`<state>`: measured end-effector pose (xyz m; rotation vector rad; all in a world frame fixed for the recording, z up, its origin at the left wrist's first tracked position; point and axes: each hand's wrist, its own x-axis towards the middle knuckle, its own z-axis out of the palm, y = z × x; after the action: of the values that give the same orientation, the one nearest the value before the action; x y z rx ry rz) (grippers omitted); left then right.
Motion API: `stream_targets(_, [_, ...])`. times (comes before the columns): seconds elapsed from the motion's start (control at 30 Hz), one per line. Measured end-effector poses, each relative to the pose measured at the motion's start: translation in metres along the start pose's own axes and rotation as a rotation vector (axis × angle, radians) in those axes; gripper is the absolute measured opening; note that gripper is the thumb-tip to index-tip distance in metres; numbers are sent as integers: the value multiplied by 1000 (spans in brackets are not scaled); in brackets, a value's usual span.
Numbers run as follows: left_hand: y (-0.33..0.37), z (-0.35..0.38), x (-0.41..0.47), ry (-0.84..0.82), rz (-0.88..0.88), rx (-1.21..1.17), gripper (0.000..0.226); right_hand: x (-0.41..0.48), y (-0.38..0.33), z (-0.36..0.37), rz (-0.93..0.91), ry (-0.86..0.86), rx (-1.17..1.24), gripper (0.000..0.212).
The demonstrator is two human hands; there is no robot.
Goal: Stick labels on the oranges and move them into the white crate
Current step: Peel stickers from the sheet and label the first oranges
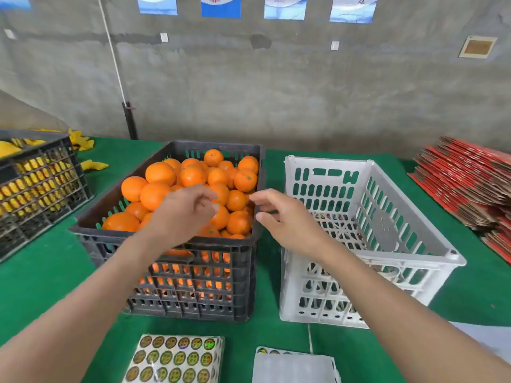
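A black crate in the middle of the green table holds a heap of oranges. To its right stands the white crate, with no oranges visible in it. My left hand hovers over the oranges near the black crate's front, fingers loosely curled, holding nothing that I can see. Over the black crate's right rim is my right hand, its fingers relaxed and spread toward the oranges. A sheet of round shiny labels lies at the near table edge.
A second black crate with yellow items stands at the left. Flat red cardboard boxes are stacked at the right. A white sheet pack lies beside the labels. A grey concrete wall closes the back.
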<state>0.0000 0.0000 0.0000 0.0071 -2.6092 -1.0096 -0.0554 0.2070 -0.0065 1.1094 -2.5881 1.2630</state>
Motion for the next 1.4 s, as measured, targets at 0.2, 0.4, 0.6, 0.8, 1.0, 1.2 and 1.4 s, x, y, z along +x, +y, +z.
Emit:
stream_targets(0.2, [-24, 10, 45, -580, -278, 661, 56, 22, 13, 19, 85, -143, -146, 41])
stream_targets(0.4, [-42, 23, 51, -537, -320, 586, 40, 24, 23, 22, 81, -101, -182, 36])
stream_targets(0.6, [-24, 21, 31, 114, -345, -351, 18, -3, 25, 24, 9, 9, -56, 30])
stream_targets(0.8, [24, 18, -28, -58, -350, -1085, 48, -82, 55, 44, 29, 214, -57, 15])
stream_targets(1.0, [40, 77, -84, -282, -505, -1127, 50, -158, 115, 78, 414, -487, -401, 52])
stream_targets(1.2, [18, 130, -122, -493, -707, -1002, 91, -174, 142, 84, 620, -462, -424, 41])
stream_targets(1.4, [-2, 169, -131, -360, -768, -570, 51, -165, 139, 76, 429, -214, -137, 8])
